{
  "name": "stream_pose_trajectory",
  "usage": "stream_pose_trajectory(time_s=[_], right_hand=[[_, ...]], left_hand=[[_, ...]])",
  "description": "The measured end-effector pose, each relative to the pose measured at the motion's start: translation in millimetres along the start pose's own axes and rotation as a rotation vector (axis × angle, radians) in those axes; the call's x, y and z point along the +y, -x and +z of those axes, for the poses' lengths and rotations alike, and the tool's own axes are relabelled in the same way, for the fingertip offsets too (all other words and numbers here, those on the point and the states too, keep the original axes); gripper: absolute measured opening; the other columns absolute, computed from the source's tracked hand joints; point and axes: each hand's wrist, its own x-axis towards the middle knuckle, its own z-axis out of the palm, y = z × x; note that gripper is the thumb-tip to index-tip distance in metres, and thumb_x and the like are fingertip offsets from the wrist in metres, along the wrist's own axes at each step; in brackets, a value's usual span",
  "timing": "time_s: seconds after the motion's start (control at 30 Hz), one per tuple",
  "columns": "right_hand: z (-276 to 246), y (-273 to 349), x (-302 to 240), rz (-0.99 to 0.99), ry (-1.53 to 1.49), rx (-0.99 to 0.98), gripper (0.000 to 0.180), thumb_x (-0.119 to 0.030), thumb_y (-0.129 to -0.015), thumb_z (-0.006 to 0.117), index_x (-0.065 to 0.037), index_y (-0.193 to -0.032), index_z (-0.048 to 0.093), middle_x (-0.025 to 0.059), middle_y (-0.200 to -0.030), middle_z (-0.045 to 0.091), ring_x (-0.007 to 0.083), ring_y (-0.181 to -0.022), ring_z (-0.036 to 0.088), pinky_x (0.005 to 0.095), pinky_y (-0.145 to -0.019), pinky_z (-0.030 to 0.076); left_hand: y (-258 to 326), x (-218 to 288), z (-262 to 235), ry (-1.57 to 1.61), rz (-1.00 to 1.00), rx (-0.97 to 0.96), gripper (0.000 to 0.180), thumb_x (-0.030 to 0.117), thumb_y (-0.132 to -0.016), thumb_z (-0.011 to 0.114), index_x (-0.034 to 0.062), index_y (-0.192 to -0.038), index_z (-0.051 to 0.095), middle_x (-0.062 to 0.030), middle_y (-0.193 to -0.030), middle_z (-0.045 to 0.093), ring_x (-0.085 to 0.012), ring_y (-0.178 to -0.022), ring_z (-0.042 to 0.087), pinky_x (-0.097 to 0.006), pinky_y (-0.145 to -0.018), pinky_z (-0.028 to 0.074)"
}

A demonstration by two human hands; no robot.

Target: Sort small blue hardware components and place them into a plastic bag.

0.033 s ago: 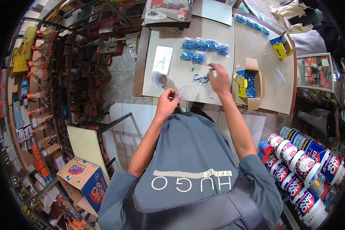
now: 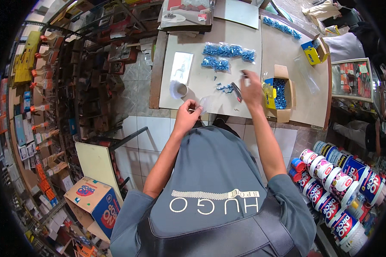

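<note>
My left hand [image 2: 188,113] is closed at the table's near edge, pinching a small clear plastic bag [image 2: 206,104]. To its right, my right hand [image 2: 251,88] is above the table with fingers bent and apart, and nothing shows in them. Beside that hand lies a dark and red hand tool [image 2: 236,92], its kind unclear. A small loose pile of blue screw-like pieces [image 2: 224,88] touches or nearly touches the tool. Beyond the pile are clear bags of blue pieces [image 2: 223,50], with one more bag [image 2: 215,63] in front.
An open yellow-and-blue carton [image 2: 280,95] full of blue pieces stands right of my hand. A roll [image 2: 182,90] stands at the left, near a white sheet [image 2: 182,67]. Another small box [image 2: 315,52] and a row of blue pieces [image 2: 282,28] are at the far right.
My right hand has shifted a little to the right, off the pile, and the dark and red tool now shows beside it. My left hand stays with the clear bag.
</note>
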Motion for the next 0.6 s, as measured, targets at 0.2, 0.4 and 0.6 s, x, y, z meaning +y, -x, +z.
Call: stream_pose_trajectory(time_s=[0.2, 0.4, 0.6], right_hand=[[-83, 9, 90, 0.292, 0.251, 0.223, 0.024, -0.005, -0.087, 0.058, -0.001, -0.108, 0.068, 0.0191, -0.106, 0.068, 0.0355, -0.101, 0.064, 0.0427, -0.092, 0.050], [-100, 41, 133, 0.494, 0.443, -0.198, 0.045, -0.011, -0.086, 0.059, 0.002, -0.130, 0.059, 0.0265, -0.126, 0.059, 0.0418, -0.118, 0.057, 0.0462, -0.101, 0.046], [-112, 24, 125, 0.537, 0.414, -0.216, 0.032, -0.011, -0.084, 0.067, -0.003, -0.115, 0.070, 0.0242, -0.110, 0.068, 0.0408, -0.106, 0.064, 0.0461, -0.094, 0.051]], left_hand=[[-7, 3, 7, -0.008, 0.024, -0.059, 0.017, 0.013, -0.091, 0.068, -0.0005, -0.096, 0.058, -0.0060, -0.084, 0.064, -0.0115, -0.069, 0.063, -0.027, -0.061, 0.051], [-9, 6, 13, -0.050, 0.047, -0.117, 0.019, 0.013, -0.090, 0.069, -0.0011, -0.097, 0.059, -0.0056, -0.084, 0.063, -0.0115, -0.069, 0.063, -0.027, -0.062, 0.051], [-9, 6, 18, -0.063, 0.056, -0.126, 0.018, 0.013, -0.090, 0.069, -0.0007, -0.096, 0.059, -0.0059, -0.083, 0.064, -0.0110, -0.068, 0.061, -0.027, -0.061, 0.050]])
